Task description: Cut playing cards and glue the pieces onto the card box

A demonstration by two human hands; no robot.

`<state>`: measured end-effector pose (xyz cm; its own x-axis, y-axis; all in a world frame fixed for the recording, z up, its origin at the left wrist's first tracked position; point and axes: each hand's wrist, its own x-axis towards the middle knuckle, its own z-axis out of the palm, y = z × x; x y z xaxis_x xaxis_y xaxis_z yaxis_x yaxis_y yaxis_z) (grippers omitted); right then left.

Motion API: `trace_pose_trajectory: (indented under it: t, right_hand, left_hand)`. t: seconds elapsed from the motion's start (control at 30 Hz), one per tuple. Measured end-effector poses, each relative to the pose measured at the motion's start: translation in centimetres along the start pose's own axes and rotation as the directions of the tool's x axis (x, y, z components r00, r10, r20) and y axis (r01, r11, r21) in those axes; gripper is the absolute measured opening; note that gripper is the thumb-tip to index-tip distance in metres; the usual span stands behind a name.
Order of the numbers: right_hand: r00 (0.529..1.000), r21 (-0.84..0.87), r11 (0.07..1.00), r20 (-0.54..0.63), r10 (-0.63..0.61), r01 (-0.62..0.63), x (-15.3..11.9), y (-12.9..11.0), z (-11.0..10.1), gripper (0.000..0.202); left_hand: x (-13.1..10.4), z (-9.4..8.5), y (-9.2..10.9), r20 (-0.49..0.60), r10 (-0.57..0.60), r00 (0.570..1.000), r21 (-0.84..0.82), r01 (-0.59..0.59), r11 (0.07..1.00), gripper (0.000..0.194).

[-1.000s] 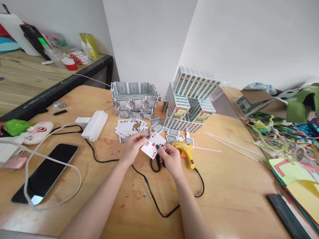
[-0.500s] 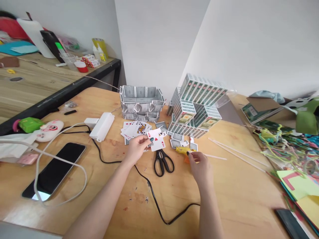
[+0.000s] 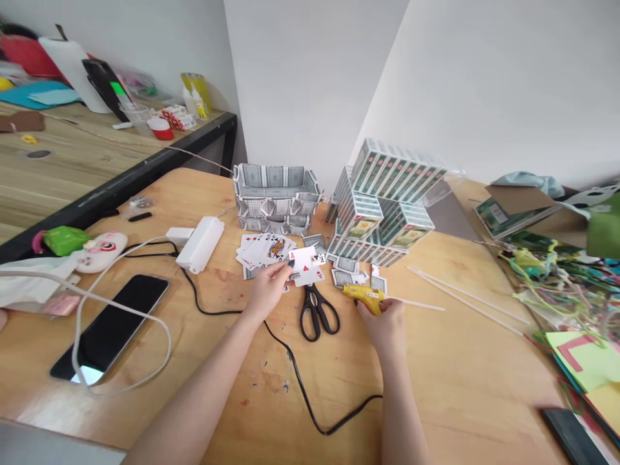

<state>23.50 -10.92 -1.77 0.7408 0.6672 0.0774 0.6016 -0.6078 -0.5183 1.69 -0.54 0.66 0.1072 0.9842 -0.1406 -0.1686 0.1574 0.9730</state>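
Observation:
My left hand [image 3: 272, 284] pinches a playing card [image 3: 306, 267], an ace of hearts, by its left edge, face up above the table. Around the yellow glue gun [image 3: 365, 298] my right hand [image 3: 385, 320] is closed, with a white glue stick poking out behind it. Black-handled scissors [image 3: 318, 313] lie between my hands, their blades partly under the held card. Loose playing cards [image 3: 264, 248] spread out behind my left hand, and cut card pieces [image 3: 345, 272] lie beyond the glue gun. Farther back stands a box-like structure made of folded cards [image 3: 275, 200].
Stacked card boxes [image 3: 378, 213] stand at the back right. Glue sticks [image 3: 465, 294] lie to the right, near tangled yarn [image 3: 562, 284]. On the left are a white power adapter [image 3: 201, 244] and a phone [image 3: 111, 326]. A black cable [image 3: 300, 384] crosses the front.
My right hand has taken a fuller grip on the glue gun, whose yellow body now shows more. My left hand has tilted the ace slightly. The view has shifted a little.

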Motion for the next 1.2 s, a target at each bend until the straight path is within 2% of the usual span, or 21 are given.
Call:
trace_pose_trajectory:
  t: [0.13, 0.23, 0.33, 0.43, 0.53, 0.6, 0.73, 0.83, 0.9, 1.03, 1.2]
  right_hand:
    - [0.998, 0.065, 0.998, 0.062, 0.021, -0.025, -0.1, 0.1, -0.2, 0.045]
    - [0.996, 0.058, 0.996, 0.065, 0.063, -0.067, -0.2, -0.2, -0.4, 0.045]
    - [0.991, 0.148, 0.98, 0.003, 0.13, -0.129, -0.2, -0.6, -0.9, 0.048]
    - [0.989, 0.338, 0.935, -0.06, 0.139, -0.111, -0.4, -1.5, -2.0, 0.045]
    - [0.989, 0.418, 0.899, -0.013, 0.149, -0.13, -1.1, -2.8, -3.6, 0.034]
    - [0.982, 0.495, 0.848, 0.105, 0.158, -0.19, -1.7, -3.6, -4.6, 0.031]
    - [0.962, 0.67, 0.733, 0.261, -0.081, -0.119, -3.0, -4.1, -5.4, 0.03]
    - [0.906, 0.704, 0.706, 0.346, -0.245, -0.078, -4.0, -4.1, -4.8, 0.023]
    - [0.875, 0.709, 0.705, 0.365, -0.318, -0.04, -4.6, -4.2, -4.1, 0.02]
    - [0.859, 0.683, 0.727, 0.328, -0.393, 0.071, -5.1, -4.5, -3.2, 0.018]
    - [0.861, 0.709, 0.701, 0.311, -0.402, 0.071, -5.1, -4.4, -2.8, 0.018]
  left_hand:
    - [0.1, -0.1, -0.1, -0.032, 0.072, 0.997, 0.047, -0.07, 0.996, 0.024]
    - [0.1, -0.1, 0.0, -0.005, 0.042, 0.999, -0.004, -0.042, 0.999, 0.022]
    - [0.0, 0.0, 0.2, -0.008, -0.016, 1.0, -0.088, 0.015, 0.996, 0.023]
    - [-0.2, 0.2, 0.3, -0.015, -0.05, 0.999, -0.138, 0.047, 0.989, 0.022]
    - [-0.3, 0.2, 0.3, -0.017, -0.049, 0.999, -0.13, 0.046, 0.99, 0.02]
    - [-0.3, 0.2, 0.2, -0.038, -0.022, 0.999, -0.088, 0.019, 0.996, 0.019]
    - [-0.5, 0.3, 0.4, -0.066, 0.008, 0.998, -0.058, -0.011, 0.998, 0.021]
    - [-1.0, 0.7, 1.0, -0.036, -0.031, 0.999, -0.084, 0.028, 0.996, 0.019]
    - [-1.3, 1.0, 1.4, -0.015, -0.055, 0.998, -0.102, 0.054, 0.993, 0.02]
    - [-1.9, 1.5, 1.7, 0.008, -0.018, 1.0, -0.102, 0.019, 0.995, 0.015]
    - [-2.3, 1.8, 1.5, 0.067, 0.012, 0.998, -0.129, -0.003, 0.992, 0.018]
